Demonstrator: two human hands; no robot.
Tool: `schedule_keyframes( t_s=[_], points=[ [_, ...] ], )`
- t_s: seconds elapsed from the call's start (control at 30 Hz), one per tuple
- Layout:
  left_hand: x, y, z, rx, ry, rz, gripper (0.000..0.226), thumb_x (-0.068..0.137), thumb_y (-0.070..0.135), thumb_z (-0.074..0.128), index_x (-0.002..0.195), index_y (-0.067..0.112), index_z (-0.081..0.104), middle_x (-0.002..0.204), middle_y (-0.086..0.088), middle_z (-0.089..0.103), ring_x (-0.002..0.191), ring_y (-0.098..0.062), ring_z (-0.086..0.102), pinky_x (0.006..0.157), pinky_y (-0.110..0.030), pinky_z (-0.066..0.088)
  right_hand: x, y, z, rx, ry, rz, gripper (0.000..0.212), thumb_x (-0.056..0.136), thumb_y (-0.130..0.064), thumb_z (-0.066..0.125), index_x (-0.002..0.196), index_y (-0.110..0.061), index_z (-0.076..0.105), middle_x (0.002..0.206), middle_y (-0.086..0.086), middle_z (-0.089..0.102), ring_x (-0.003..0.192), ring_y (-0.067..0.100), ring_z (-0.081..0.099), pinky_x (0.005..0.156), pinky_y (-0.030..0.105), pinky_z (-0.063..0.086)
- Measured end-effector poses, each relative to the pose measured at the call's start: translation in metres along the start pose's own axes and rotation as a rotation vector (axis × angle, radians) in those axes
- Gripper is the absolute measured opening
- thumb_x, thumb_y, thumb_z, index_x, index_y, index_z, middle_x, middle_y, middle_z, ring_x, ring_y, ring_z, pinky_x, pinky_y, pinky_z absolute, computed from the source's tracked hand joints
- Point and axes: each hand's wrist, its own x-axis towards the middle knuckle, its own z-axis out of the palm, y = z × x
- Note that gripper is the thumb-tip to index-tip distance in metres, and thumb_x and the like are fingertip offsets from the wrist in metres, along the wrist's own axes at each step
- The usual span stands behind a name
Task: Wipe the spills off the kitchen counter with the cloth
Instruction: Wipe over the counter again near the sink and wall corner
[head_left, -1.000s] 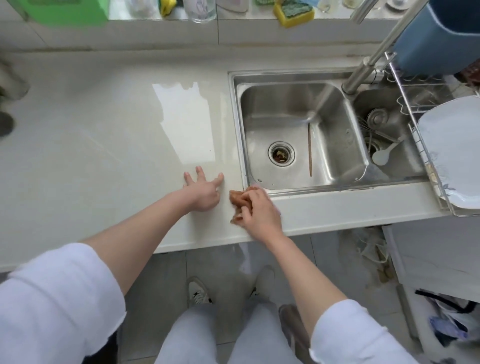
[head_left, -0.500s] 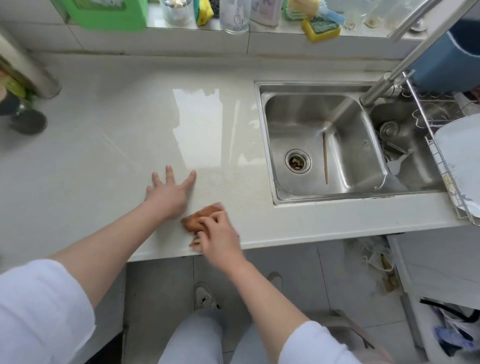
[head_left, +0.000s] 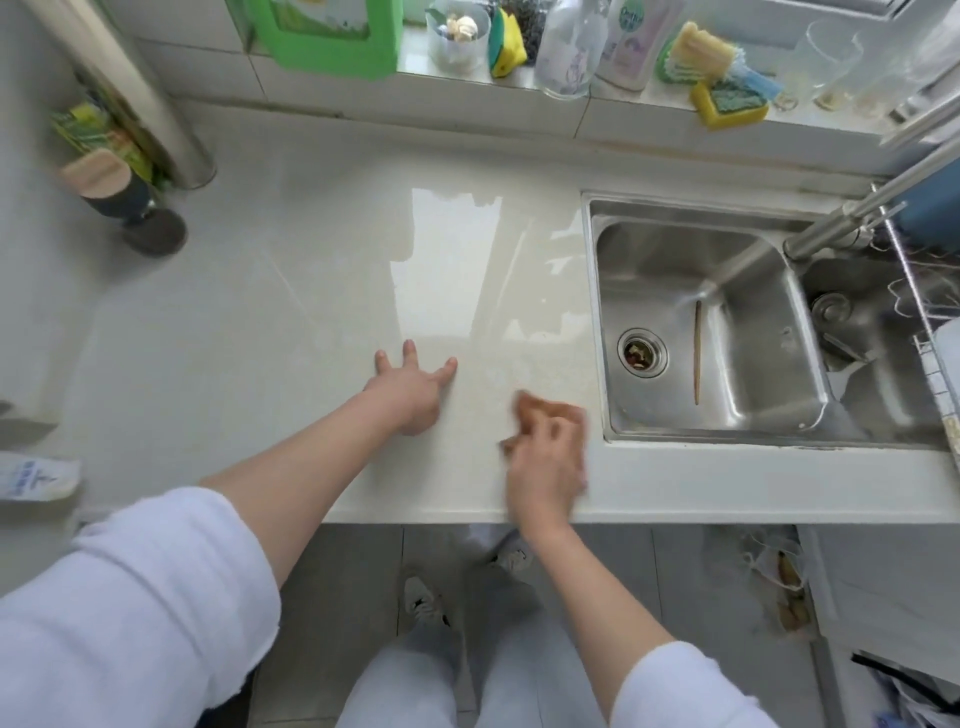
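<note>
Lower centre of frame: right hand presses the orange cloth onto the counter, just left of the sink; blurred, so finger curl cannot be told. Left hand lies flat, fingers spread, holding nothing. Judged mid-wipe. Wet sheen above remains; next stroke should reach up-frame.

At twelve o'clock I saw a white tiled ledge crowded with bottles and sponges. A stainless sink sat at three o'clock, grey floor tiles at six, daylight glaring off pale stone.
</note>
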Motion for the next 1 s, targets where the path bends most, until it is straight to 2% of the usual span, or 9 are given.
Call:
schedule_keyframes(
  t_s=[0.1,0.17,0.37,0.43,0.6,0.67,0.77,0.87,1.0],
  points=[
    [0.004,0.001,-0.006,-0.012,-0.037,-0.002,0.073,0.097,0.017,0.029,0.152,0.047,-0.011,0.159,-0.018,-0.024,0.140,-0.059,-0.016,0.115,-0.063,0.018,-0.002,-0.025,0.008,0.141,-0.421,-0.565,0.038,0.081,-0.016,0.068,0.116,-0.030,0.064,0.122,-0.010,0.051,0.108,-0.001,0.053,0.083,0.027,0.050],
    [0.006,-0.001,-0.010,-0.023,-0.082,0.003,0.075,0.096,0.011,0.026,0.153,0.045,-0.010,0.159,-0.018,-0.024,0.140,-0.058,-0.017,0.117,-0.060,0.014,0.029,-0.021,-0.007,0.279,-0.588,-0.516,0.034,0.081,-0.009,0.065,0.111,-0.024,0.068,0.122,-0.017,0.050,0.097,-0.012,0.055,0.080,0.016,0.050],
    [0.002,-0.011,-0.017,-0.148,-0.160,0.029,0.073,0.096,0.007,0.019,0.154,0.040,-0.008,0.162,-0.010,-0.020,0.145,-0.048,-0.016,0.117,-0.055,0.005,0.093,0.009,-0.021,0.198,0.099,0.062,0.023,0.087,-0.018,0.060,0.109,-0.019,0.057,0.121,-0.001,0.049,0.106,0.021,0.057,0.085,0.032,0.047],
    [0.006,-0.012,-0.035,-0.215,-0.219,0.015,0.068,0.099,0.012,0.020,0.155,0.040,-0.006,0.164,-0.007,-0.014,0.148,-0.041,-0.010,0.119,-0.051,0.002,0.080,-0.012,0.000,0.121,0.064,-0.022,0.026,0.088,-0.017,0.060,0.114,-0.017,0.060,0.120,0.002,0.051,0.107,0.024,0.056,0.084,0.036,0.046],
    [0.023,-0.022,-0.076,-0.323,-0.243,0.018,0.059,0.100,0.015,0.034,0.156,0.025,0.021,0.163,0.003,0.018,0.149,-0.016,0.018,0.120,-0.030,0.015,0.085,-0.017,0.006,0.233,-0.451,-0.753,0.027,0.081,-0.025,0.060,0.106,-0.026,0.070,0.110,-0.006,0.061,0.106,0.015,0.061,0.078,0.035,0.055],
    [0.031,-0.022,-0.083,-0.184,-0.145,0.004,0.052,0.103,0.028,0.035,0.154,0.024,0.028,0.159,0.002,0.029,0.146,-0.019,0.029,0.117,-0.031,0.023,0.131,-0.003,-0.009,0.247,-0.364,-0.684,0.029,0.074,-0.018,0.062,0.099,-0.029,0.072,0.104,-0.012,0.062,0.103,0.006,0.061,0.083,0.029,0.054],
    [0.040,-0.026,-0.086,-0.139,0.089,-0.017,0.050,0.102,0.036,0.037,0.151,0.026,0.036,0.149,-0.002,0.045,0.135,-0.024,0.043,0.108,-0.034,0.036,0.191,-0.001,-0.020,0.195,0.036,-0.124,0.025,0.078,-0.019,0.058,0.100,-0.030,0.066,0.108,-0.008,0.056,0.102,0.017,0.060,0.086,0.036,0.049],
    [0.056,-0.038,-0.087,-0.099,0.171,-0.029,0.057,0.099,0.038,0.041,0.154,0.032,0.025,0.157,-0.012,0.027,0.143,-0.032,0.028,0.111,-0.043,0.034,0.179,-0.040,0.001,0.183,0.121,0.171,0.029,0.084,-0.017,0.056,0.112,-0.022,0.063,0.119,0.005,0.051,0.110,0.027,0.056,0.089,0.039,0.045],
    [0.083,-0.056,-0.103,0.022,0.126,-0.092,0.076,0.096,0.044,0.046,0.154,0.043,-0.004,0.161,-0.016,-0.017,0.146,-0.050,-0.006,0.116,-0.058,0.020,0.101,-0.083,0.032,0.128,-0.220,-0.496,0.042,0.076,-0.024,0.053,0.118,-0.023,0.060,0.116,0.004,0.058,0.105,0.027,0.056,0.083,0.036,0.048]
  ],
)
